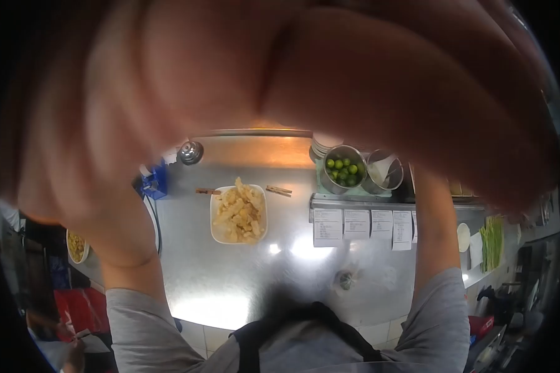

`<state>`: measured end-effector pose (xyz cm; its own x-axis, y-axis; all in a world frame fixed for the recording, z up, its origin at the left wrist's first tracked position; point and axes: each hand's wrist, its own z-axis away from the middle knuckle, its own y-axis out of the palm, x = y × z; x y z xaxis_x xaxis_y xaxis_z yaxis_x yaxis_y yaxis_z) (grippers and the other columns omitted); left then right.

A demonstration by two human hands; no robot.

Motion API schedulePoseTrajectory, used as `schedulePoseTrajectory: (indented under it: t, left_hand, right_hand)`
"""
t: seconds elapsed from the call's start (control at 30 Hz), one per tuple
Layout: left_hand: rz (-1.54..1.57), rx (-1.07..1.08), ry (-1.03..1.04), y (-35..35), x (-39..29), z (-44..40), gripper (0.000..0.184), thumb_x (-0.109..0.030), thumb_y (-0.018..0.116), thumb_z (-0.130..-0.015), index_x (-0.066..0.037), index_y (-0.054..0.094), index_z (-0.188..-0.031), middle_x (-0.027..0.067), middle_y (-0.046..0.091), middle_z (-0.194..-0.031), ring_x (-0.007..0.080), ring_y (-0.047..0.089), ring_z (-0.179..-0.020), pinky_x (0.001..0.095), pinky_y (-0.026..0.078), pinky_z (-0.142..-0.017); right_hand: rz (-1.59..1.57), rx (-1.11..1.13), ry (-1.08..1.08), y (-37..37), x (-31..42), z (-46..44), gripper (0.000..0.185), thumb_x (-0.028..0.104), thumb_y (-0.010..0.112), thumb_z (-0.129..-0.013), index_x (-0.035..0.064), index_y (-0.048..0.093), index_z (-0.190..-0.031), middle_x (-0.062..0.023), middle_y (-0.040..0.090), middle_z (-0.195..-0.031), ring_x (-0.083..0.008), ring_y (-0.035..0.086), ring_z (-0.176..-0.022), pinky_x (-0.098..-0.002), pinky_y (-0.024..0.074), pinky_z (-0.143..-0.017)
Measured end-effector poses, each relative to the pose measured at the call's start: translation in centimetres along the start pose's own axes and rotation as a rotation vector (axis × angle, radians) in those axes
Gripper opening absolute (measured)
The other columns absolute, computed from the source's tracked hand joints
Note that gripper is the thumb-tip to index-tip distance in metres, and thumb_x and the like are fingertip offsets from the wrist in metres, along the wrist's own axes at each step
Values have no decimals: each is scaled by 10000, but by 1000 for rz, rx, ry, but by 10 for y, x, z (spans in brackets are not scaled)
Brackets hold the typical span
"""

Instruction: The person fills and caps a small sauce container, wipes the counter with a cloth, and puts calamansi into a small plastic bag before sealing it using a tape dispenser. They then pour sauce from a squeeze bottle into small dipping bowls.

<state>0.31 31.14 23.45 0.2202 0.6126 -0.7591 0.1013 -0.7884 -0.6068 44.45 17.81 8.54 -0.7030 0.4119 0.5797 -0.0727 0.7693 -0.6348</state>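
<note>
Both hands are raised right up against the camera and fill the top of the view, blurred. My left hand has its fingers bent and bunched together at the upper left. Across the upper right, my right hand shows thick, pressed-together fingers. The fingertips and whatever they grip lie out of sight. Below and beyond them, a white square bowl of pale golden fried pieces stands on the steel counter. A wooden clothespin lies right of the bowl, and a reddish-brown clothespin touches its upper left.
A call bell stands at the back. Limes fill a metal container beside another metal container. Printed slips hang from a rail. Green stalks lie far right. Another person's hand shows lower left, near a red bag.
</note>
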Motion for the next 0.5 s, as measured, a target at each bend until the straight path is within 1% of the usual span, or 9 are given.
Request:
schedulePoseTrajectory:
  t: [0.03,0.13,0.2,0.23,0.3,0.33,0.37,0.43,0.5]
  left_hand:
    - [4,-43,5,1,0,3,250,-189,571,-844,-21,487,-1010,119,538,-1036,193,530,-962,341,393,-899]
    - [55,-256,29,-6,-4,19,239,-180,575,-841,-19,486,-995,119,540,-1019,188,535,-943,340,404,-881]
    - [71,-382,49,-13,-7,32,232,-174,577,-839,-18,486,-985,119,542,-1007,184,539,-931,338,412,-869]
    - [77,-433,62,-15,-9,37,229,-172,578,-838,-17,485,-980,119,543,-1001,182,541,-925,338,416,-863]
    - [68,-525,79,-16,-13,56,223,-166,581,-836,-16,485,-970,119,545,-990,179,544,-912,336,424,-851]
    - [59,-568,84,-18,-16,68,220,-163,582,-835,-15,484,-965,119,546,-984,177,546,-906,336,428,-846]
    - [50,-611,89,-18,-19,79,216,-160,584,-834,-15,484,-960,119,547,-979,176,548,-899,335,432,-840]
    - [29,-698,102,-17,-22,106,211,-154,586,-832,-13,483,-950,119,549,-967,172,551,-887,334,440,-828]
    - [0,-780,126,-15,-29,137,205,-149,589,-830,-12,483,-940,119,551,-956,169,555,-874,333,447,-816]
  right_hand:
    - [102,49,-8,-3,-2,1,504,232,683,-724,-22,505,-1121,-125,611,-914,-209,597,-804,-330,473,-717]
    - [-176,-103,-25,8,-20,11,492,221,681,-729,-14,507,-1125,-117,606,-920,-198,587,-828,-324,467,-727]
    - [-210,-164,54,-3,11,29,484,201,684,-732,-1,509,-1136,-122,599,-922,-200,572,-840,-313,459,-727]
    - [-133,-177,16,-2,7,28,487,189,690,-731,4,508,-1144,-116,599,-909,-191,569,-815,-304,455,-704]
    - [-256,-95,107,-5,17,30,473,186,690,-731,12,513,-1134,-117,602,-911,-176,567,-802,-296,454,-695]
    - [-264,-93,106,-6,24,32,473,186,690,-731,12,513,-1134,-117,602,-911,-176,567,-802,-296,454,-695]
    - [-219,-96,48,-6,23,33,465,185,690,-730,14,515,-1126,-108,599,-895,-168,566,-788,-295,454,-688]
    - [-224,-53,71,-7,27,30,441,176,685,-733,17,518,-1108,-91,593,-863,-149,562,-744,-288,456,-670]
    - [-364,-55,117,-2,36,27,435,177,673,-741,13,515,-1112,-100,598,-870,-155,570,-742,-281,460,-680]
